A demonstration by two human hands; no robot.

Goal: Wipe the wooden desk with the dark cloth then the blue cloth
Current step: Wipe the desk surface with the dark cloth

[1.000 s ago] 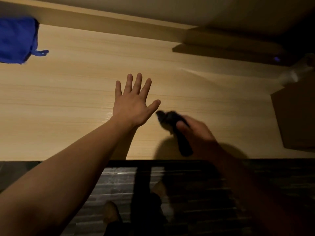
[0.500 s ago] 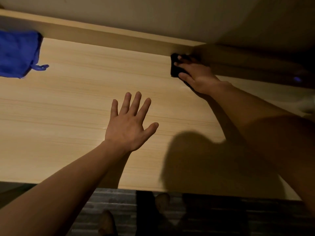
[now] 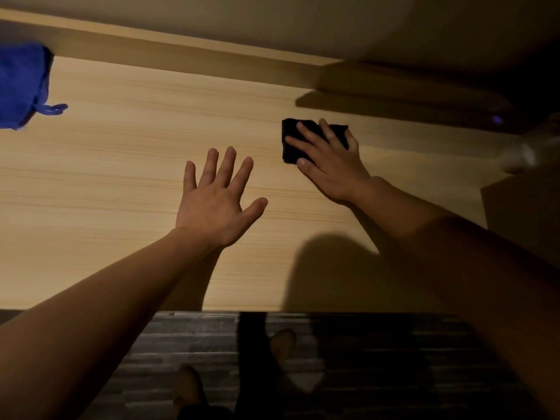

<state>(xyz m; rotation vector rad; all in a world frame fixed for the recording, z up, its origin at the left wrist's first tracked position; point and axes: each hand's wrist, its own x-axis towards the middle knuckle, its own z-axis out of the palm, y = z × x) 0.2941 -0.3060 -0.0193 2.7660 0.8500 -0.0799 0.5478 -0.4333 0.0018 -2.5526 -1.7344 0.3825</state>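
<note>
Pale wood counter (image 3: 121, 165): light grain running side to side, dimly lit, its right part in shadow; a raised wooden ledge runs along the far edge.
Dark cloth (image 3: 291, 140): a small folded pad lying flat on the counter, right of centre and towards the far edge.
Right hand (image 3: 328, 160): palm down on the dark cloth, fingers spread across its top and thumb at its near edge; the grip is flat, pressing the cloth to the counter, not curled around it.
Left hand (image 3: 216, 204): open, fingers splayed, holding nothing, over the middle of the counter, near the dark cloth but apart from it; whether the palm touches the wood cannot be told.
Blue cloth (image 3: 21, 86): bunched at the far left corner of the counter, partly cut off by the picture's edge, a small loop sticking out on its right side; well apart from both hands.
Floor (image 3: 333, 359): dark planks beyond the counter's near edge, with the person's feet dimly visible.
</note>
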